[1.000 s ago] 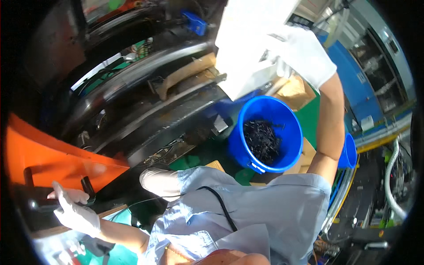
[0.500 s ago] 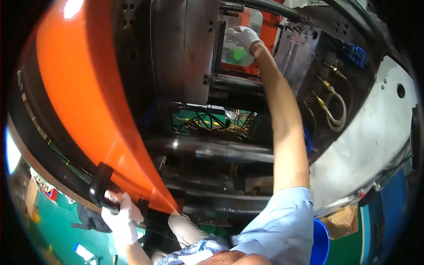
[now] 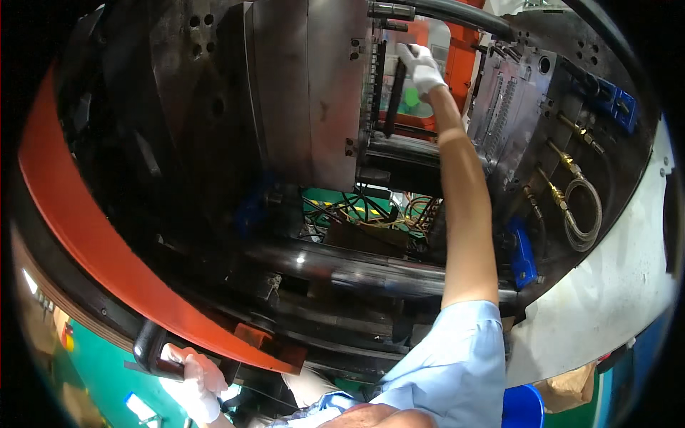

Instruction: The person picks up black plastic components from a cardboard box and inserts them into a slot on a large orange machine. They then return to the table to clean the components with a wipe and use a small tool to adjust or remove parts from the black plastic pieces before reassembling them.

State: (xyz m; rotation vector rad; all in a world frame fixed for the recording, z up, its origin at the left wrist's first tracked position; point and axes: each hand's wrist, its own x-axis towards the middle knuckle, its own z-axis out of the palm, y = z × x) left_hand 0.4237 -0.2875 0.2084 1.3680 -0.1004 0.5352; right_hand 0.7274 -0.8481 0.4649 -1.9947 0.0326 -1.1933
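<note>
My right hand (image 3: 424,70), in a white glove, reaches far into the machine between two metal mold halves. Its fingers close on the upper end of a long black strip (image 3: 394,100), which hangs down at a slight tilt. The strip is just beside the face of the left mold half (image 3: 332,100); a narrow gap shows between them. Across the opening stands the right mold half (image 3: 503,107), with a ridged face. At lower left, my gloved left hand (image 3: 198,381) is wrapped round the black handle (image 3: 150,349) of the orange door (image 3: 135,285).
Brass fittings with a looped hose (image 3: 584,214) and blue clamps (image 3: 524,257) sit on the right platen. A thick steel bar (image 3: 342,265) crosses below the opening, with cables (image 3: 364,207) behind it. A blue bin (image 3: 522,406) stands at lower right.
The orange door has shifted left, and my left hand is lower with it. The black strip has come away from the left mold face in my right hand. The view has turned slightly.
</note>
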